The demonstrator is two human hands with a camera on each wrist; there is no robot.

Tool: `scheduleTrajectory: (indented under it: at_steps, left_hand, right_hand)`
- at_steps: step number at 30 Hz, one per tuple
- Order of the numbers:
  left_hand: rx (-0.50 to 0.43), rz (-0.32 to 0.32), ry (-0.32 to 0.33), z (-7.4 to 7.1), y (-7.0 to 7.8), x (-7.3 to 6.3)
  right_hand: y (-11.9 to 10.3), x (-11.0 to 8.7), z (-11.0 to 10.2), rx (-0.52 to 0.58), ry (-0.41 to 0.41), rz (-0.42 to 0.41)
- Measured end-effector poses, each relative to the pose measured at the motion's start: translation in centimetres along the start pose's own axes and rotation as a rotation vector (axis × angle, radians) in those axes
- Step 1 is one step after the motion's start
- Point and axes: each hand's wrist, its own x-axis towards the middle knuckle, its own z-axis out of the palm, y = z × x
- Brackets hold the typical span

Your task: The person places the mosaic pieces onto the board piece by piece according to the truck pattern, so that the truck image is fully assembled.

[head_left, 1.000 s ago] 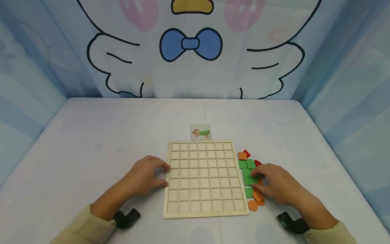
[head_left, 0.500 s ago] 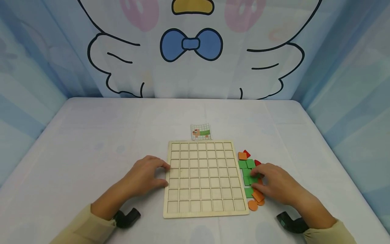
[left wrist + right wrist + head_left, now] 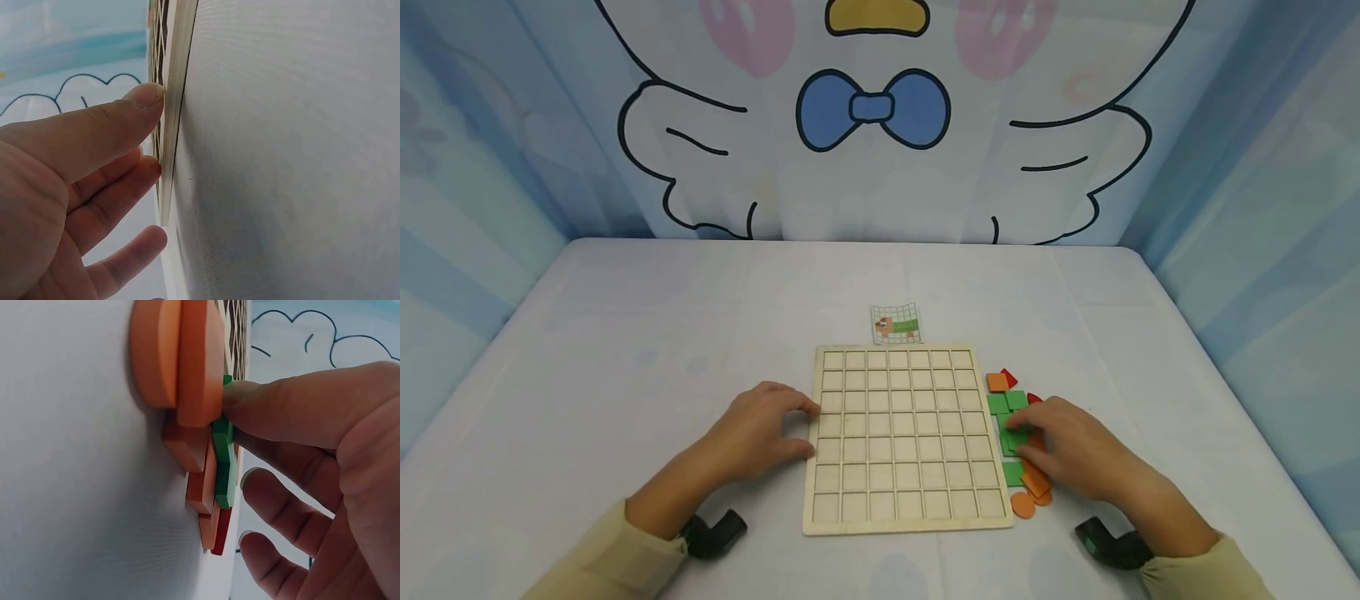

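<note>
Nearest, just below the right grip, lies an orange disc (image 3: pixel 1022 505), with overlapping orange tiles (image 3: pixel 1036 477) beside it; the right hand (image 3: pixel 1075 450) has a narrow grip, thumb and forefinger at two sides of a green square tile (image 3: pixel 1017 439), which it seems to pinch; whether this tile is raised I cannot tell. The left hand (image 3: pixel 758 429) has a wider grip, thumb and fingers parted, touching the left edge of the gridded wooden board (image 3: pixel 895 447); the board lies between both grips, no tile in its squares. Beyond the right grip are more green tiles (image 3: pixel 997 403) and red tiles (image 3: pixel 1011 380); past the board, a small picture card (image 3: pixel 896 325) shows an animal. I judge the step in hand as picking out one green tile; the next move would call for lifting it without dragging its neighbours, then carrying it leftward over the board, the left grip steadying.
</note>
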Motion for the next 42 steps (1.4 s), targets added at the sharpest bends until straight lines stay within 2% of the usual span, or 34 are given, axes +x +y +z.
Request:
scheduleTrajectory:
  at_steps: [7,21,30,37,42]
  left_hand:
    - [0.000,0.008,0.010,0.1,-0.1,0.1]
    - [0.003,0.000,0.000,0.2,-0.1,0.1]
    - [0.011,-0.003,-0.001,0.2,0.0,0.1]
    - [0.017,-0.008,-0.002,0.3,0.0,0.1]
    - [0.019,-0.009,-0.002,0.2,0.1,0.2]
  right_hand:
    - [-0.3,0.4,-0.1,-0.006,-0.022,0.005]
    - [-0.6,0.7,-0.1,0.020,-0.061,0.066]
    - [-1.2,0.9,0.1,0.049,-0.034,0.017]
    - [-2.1,1.4,0.5,0.081,-0.085,0.017]
    - [-2.4,1.7,0.6,0.068,-0.091,-0.002]
